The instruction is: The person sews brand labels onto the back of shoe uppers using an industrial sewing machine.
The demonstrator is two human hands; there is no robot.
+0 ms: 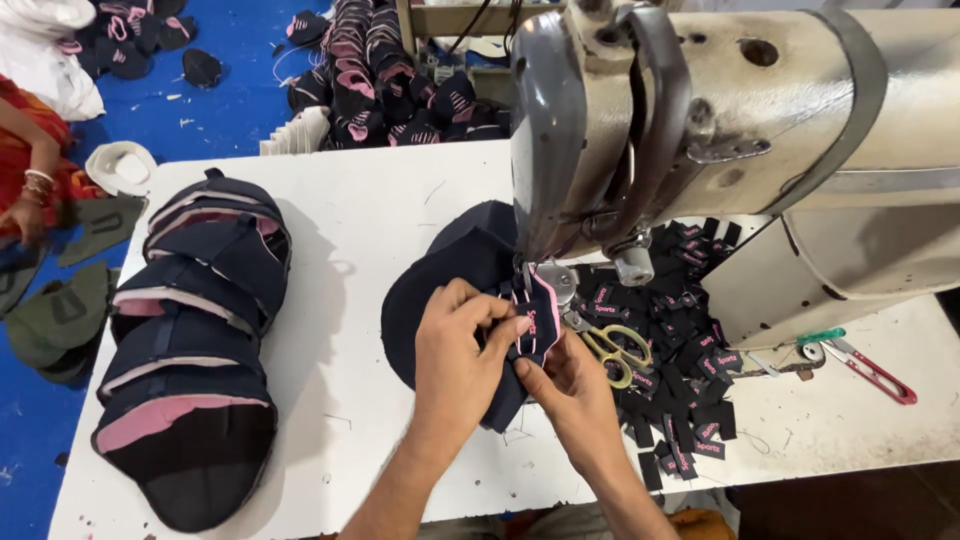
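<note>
The left hand [455,345] is closed in a pinch, thumb and fingers gripping a dark navy fabric shoe-upper piece with pink-striped trim [535,315], and the right hand [572,385] pinches the same piece from below, so both hold it right at the foot of the needle of the big, worn grey industrial sewing machine [700,120]. The piece sits on the white worktable [350,230], over a larger dark navy panel [450,260]. Just beside the right hand lie yellow-handled scissors [615,350] on a scatter of small black labels with pink print [680,330]; red-handled thread snips [870,370] lie further right. To the left stands a stack of finished navy-and-pink uppers [190,340]. With fingertips this close to the needle, a slip could catch a finger, or the trim could shift and stitch crooked.
</note>
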